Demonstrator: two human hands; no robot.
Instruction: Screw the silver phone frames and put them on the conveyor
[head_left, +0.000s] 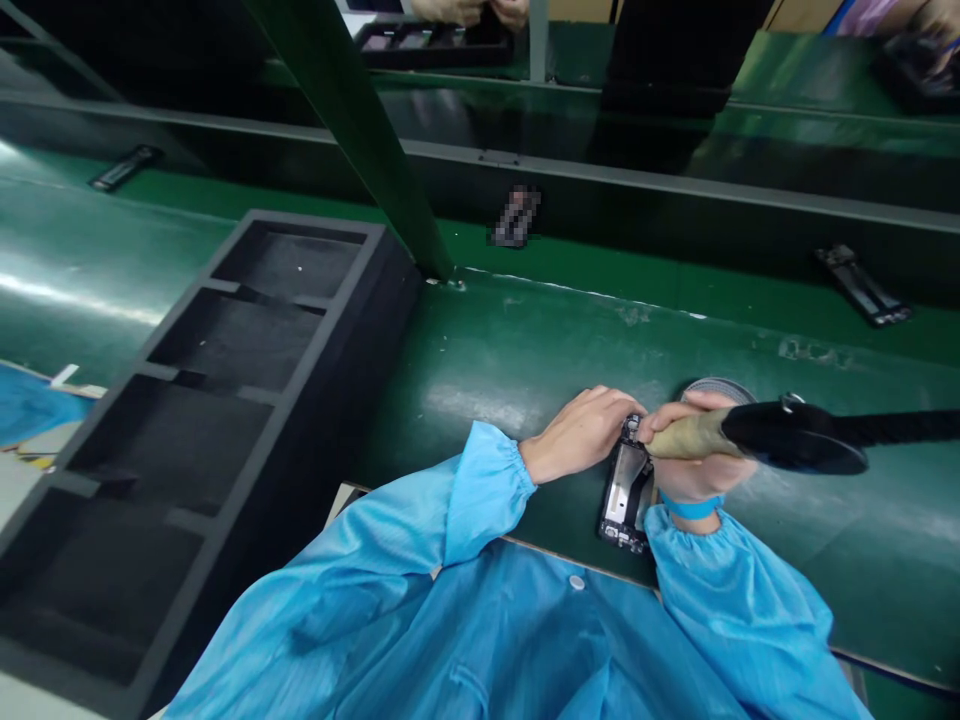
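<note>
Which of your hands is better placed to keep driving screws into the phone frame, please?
The right hand, probably: it grips the screwdriver with its tip at the phone frame, while the left hand rests on the frame's top end, steadying it.

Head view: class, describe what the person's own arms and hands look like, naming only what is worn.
Both arms wear loose light-blue smock sleeves with elastic gathered cuffs. The left hand and right hand are bare, no gloves. A blue band circles the right wrist. The smock front shows a small round button.
</note>
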